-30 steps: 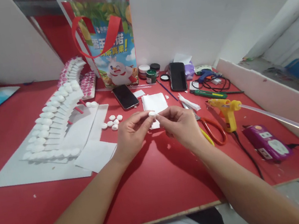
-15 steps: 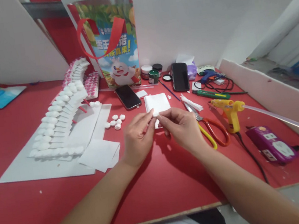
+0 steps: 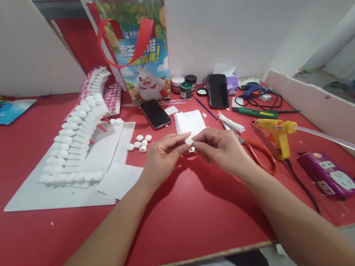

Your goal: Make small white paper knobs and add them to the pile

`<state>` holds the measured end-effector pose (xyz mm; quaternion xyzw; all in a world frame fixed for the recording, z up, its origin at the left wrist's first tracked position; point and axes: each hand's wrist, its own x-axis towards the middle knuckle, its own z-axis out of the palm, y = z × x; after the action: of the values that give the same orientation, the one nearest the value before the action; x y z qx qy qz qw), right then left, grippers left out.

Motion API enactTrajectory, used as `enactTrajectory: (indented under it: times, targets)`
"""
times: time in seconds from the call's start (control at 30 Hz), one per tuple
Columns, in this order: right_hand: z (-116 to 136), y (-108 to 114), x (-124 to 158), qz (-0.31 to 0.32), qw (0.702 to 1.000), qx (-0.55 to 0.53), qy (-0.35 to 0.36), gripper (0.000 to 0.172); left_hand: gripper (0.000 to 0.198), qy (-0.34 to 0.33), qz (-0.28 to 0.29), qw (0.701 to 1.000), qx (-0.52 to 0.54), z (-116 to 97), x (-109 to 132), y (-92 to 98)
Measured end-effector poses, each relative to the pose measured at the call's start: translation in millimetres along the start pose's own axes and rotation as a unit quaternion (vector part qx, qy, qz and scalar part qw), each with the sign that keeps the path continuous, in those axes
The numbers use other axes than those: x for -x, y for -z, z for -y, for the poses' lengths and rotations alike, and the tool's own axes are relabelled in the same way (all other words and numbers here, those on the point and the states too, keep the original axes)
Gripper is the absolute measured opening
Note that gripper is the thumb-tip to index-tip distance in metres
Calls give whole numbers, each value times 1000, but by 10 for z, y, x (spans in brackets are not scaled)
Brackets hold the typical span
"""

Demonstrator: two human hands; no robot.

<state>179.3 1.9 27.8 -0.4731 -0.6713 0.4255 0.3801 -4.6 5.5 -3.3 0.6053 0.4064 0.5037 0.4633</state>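
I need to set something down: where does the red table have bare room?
One patch lies left of the white board, in front of the blue packet; another between the left hand, the right hand and the table's front edge. Crowded: the back, with jars and a phone, and the right, with glue gun and purple box.
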Motion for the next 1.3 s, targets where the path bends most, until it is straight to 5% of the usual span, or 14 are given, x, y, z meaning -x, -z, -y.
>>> enactTrajectory:
  times: [0.2,0.37,0.57,0.93,1.3]
  targets:
    - [-30,-32,-14,-29,999,-10,-40,21,17,-55,3,996,-63,-19,32,-44]
    - [-36,-54,2,-68,996,56,-27,22,14,-31,-31,996,-77,-34,45,-80]
    - [-51,-71,14,-71,992,102,14,18,17,23,-21,999,8,-10,30,-77]
    - [-34,-38,-23,-97,995,-8,-21,23,27,106,-38,978,174,47,0,-80]
    - [-122,-97,-34,-85,994,66,-4,21,31,106,-19,982,157,17,14,-103]
